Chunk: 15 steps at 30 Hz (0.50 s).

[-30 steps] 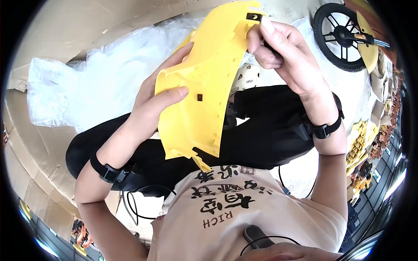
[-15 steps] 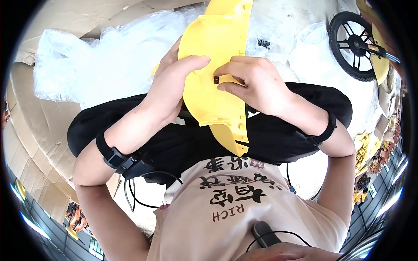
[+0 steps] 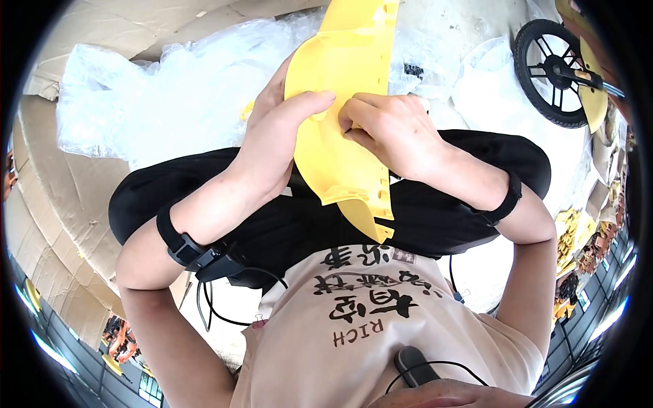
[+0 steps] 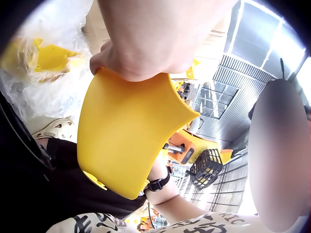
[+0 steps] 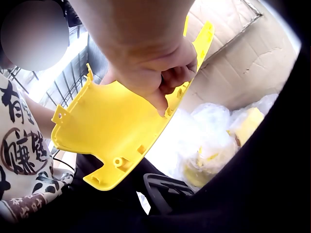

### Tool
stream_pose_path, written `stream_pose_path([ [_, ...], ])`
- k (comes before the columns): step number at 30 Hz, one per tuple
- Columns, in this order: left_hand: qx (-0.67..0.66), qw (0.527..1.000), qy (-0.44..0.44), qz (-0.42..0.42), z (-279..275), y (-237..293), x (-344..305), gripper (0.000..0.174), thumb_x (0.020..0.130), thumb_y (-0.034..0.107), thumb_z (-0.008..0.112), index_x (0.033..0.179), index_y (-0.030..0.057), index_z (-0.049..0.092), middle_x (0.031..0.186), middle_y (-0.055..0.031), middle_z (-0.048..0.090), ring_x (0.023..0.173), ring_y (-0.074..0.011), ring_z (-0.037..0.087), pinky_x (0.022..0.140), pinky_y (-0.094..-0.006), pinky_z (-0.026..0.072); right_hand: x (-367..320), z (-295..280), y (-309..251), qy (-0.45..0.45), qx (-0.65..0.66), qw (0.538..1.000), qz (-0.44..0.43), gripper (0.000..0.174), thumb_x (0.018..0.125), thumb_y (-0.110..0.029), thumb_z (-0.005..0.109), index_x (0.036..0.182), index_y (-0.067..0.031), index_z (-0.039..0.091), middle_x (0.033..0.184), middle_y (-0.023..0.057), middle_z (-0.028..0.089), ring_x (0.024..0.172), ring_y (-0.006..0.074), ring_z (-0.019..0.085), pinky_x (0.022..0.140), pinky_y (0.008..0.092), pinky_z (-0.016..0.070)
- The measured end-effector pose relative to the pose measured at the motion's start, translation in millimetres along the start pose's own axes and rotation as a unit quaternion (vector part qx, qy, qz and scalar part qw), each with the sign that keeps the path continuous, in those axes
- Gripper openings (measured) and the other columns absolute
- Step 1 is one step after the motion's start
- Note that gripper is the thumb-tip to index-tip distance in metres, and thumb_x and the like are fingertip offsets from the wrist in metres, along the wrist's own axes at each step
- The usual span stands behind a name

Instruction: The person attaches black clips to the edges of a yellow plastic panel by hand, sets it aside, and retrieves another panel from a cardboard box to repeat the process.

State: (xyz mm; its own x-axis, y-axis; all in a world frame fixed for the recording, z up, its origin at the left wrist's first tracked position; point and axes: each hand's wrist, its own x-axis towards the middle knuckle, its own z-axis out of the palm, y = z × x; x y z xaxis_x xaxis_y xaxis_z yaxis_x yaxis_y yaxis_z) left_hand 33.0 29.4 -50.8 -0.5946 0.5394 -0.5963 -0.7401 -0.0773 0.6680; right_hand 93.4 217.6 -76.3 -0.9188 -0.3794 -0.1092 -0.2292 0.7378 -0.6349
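A curved yellow plastic panel (image 3: 343, 153) stands upright over the person's lap, its hollow inner side toward the head view. The left hand (image 3: 272, 129) grips its left edge, thumb on the inner face and fingers behind. From the left wrist view, the panel's smooth outer face (image 4: 121, 131) shows below that hand. The right hand (image 3: 394, 132) has thumb and forefinger curled together against the middle of the inner face, where a small black clip is now hidden under the fingertips. Ribs and a round post line the panel's edge (image 5: 118, 161) in the right wrist view.
Clear plastic wrapping (image 3: 183, 88) lies beyond the left knee, on cardboard (image 3: 61, 204). A black spoked wheel (image 3: 554, 73) stands at the far right. Yellow parts (image 4: 53, 57) sit among the wrapping. A black wire basket (image 4: 206, 167) shows behind the panel.
The right hand has come down from the panel's top corner to its middle and closed its fingertips over the small black clip there. The panel has shifted up and slightly right with the left hand.
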Motion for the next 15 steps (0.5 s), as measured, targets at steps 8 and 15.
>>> stream_pose_path([
  [8,0.014,1.0,-0.009,0.012,2,-2,0,0.06,0.092,0.013,0.056,0.148,0.0059,0.035,0.137,-0.0102,0.05,0.127,-0.0187,0.049,0.106,-0.034,0.0407,-1,-6,-5,0.022,-0.002,0.998,-0.051,0.018,0.081,-0.015,0.069,0.093,-0.0047,0.061,0.082,0.0073,0.061,0.073,0.0273,0.065,0.058,0.0379,0.05],
  [15,-0.003,1.0,0.009,0.022,2,0,-1,0.063,0.093,0.014,0.057,0.15,0.0073,0.031,0.137,-0.0099,0.049,0.127,-0.019,0.049,0.106,-0.0343,0.041,0,-1,-7,0.036,-0.088,0.995,-0.004,0.019,0.081,-0.017,0.071,0.091,-0.0048,0.061,0.079,0.007,0.057,0.072,0.026,0.064,0.057,0.0382,0.0501],
])
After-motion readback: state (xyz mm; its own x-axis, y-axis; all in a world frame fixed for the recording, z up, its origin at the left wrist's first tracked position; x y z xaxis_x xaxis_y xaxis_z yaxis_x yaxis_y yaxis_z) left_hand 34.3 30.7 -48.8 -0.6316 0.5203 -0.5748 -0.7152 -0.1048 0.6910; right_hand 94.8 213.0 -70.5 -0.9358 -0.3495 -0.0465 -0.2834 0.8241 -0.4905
